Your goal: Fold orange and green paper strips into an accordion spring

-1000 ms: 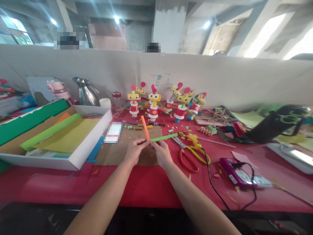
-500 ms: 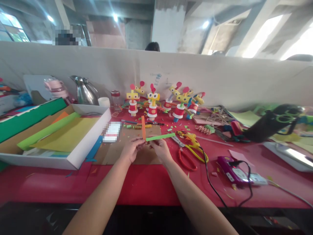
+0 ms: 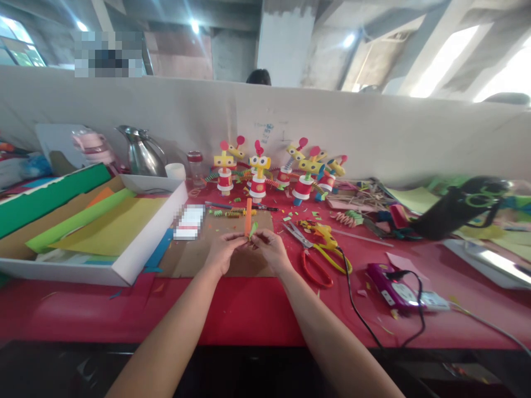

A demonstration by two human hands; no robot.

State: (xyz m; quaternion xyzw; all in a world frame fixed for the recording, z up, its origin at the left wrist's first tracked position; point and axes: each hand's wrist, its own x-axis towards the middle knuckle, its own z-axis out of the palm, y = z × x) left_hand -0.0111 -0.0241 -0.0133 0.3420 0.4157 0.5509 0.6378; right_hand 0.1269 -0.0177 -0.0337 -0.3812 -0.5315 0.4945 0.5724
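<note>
Both my hands meet over a brown cardboard sheet, fingers pinched together around two paper strips. My left hand grips the strips where they join. An orange paper strip stands up from the fingertips, pointing away from me. My right hand pinches a green paper strip, of which only a short, bent piece shows. The fingers hide the rest of the joint. Just beyond lie small folded paper springs. Red-and-yellow-handled scissors rest open to the right of my right hand.
Several paper-cup figures stand at the back. A white box of coloured paper is on the left, beside a phone. On the right lie a yellow glue gun, its cord, a purple power strip and a black bottle.
The green strip stretched out to the right before; now it is folded in at the fingertips. The orange strip has shifted slightly right. My hands stay nearly in place.
</note>
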